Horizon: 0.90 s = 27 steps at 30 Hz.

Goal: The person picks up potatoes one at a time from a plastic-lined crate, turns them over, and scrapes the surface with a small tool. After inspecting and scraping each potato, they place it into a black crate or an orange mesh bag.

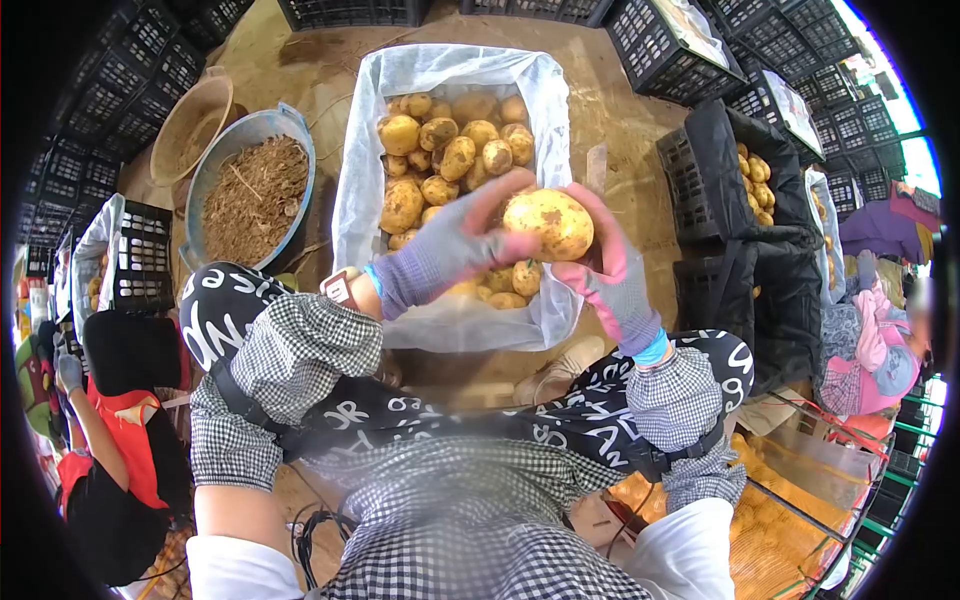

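A large yellow potato [548, 225] with brown dirt patches is held between my two gloved hands, above a crate lined with white film [355, 200]. My left hand [455, 245], in a grey and pink glove, has its thumb and fingers at the potato's left side. The right side of the potato rests against the fingers and thumb of my right hand [612, 265], gloved alike. Below them, many potatoes [458, 158] of mixed sizes lie in the crate, some smeared with soil. My hands and the held potato hide part of the crate's contents.
A blue tub [310, 165] of brown debris and a tan basin [165, 150] stand at the left. Black crates [690, 185], some holding potatoes, line the right. One person [120, 440] is at the far left, another [865, 340] at the far right.
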{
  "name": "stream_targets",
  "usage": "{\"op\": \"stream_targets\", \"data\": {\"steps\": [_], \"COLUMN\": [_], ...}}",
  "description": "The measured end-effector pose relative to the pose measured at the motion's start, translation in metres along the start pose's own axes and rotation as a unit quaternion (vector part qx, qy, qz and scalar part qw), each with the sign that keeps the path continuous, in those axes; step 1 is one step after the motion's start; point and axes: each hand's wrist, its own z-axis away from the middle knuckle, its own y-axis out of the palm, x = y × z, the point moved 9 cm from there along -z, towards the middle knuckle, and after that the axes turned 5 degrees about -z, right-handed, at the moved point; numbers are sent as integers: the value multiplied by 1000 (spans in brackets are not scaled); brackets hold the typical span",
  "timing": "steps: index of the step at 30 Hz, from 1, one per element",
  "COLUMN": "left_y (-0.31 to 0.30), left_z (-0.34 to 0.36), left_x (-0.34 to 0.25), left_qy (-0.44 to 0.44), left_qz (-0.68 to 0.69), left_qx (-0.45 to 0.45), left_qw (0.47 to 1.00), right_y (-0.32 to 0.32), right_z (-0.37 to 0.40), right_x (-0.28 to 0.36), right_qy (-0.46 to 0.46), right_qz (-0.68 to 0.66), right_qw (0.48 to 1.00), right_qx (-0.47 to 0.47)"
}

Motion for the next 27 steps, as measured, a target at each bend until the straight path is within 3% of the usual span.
{"op": "stream_targets", "data": {"steps": [1, 5, 7, 9, 13, 16, 22, 25, 27], "left_y": [9, 0, 1, 0, -2, -2, -2, -3, -4], "left_z": [-2, 3, 2, 1, 0, 1, 4, 4, 4], "left_x": [3, 11, 12, 12, 15, 19, 24, 33, 37], "left_qy": [11, -127, -122, -120, -116, -111, -106, -121, -123], "left_qz": [-13, 49, 72, 84, 75, 71, 69, 100, 109], "left_qx": [41, -4, -6, -17, -40, -43, -36, -42, -45], "left_qw": [999, 991, 990, 989, 990, 990, 991, 987, 985], "right_y": [-3, -27, -40, -29, -17, -15, -10, 15, 12], "right_z": [-2, -1, 0, 0, 4, 2, 1, 10, 10], "right_x": [1, -3, 6, 30, 15, 16, 0, -16, -10], "right_qy": [-34, -102, -126, -152, -86, -97, -65, -82, -98], "right_qz": [55, 156, 161, 211, 150, 178, 96, 228, 221], "right_qw": [998, 981, 974, 962, 983, 977, 993, 968, 970], "right_qx": [5, -53, -96, -80, -63, -65, -21, 68, 36]}}
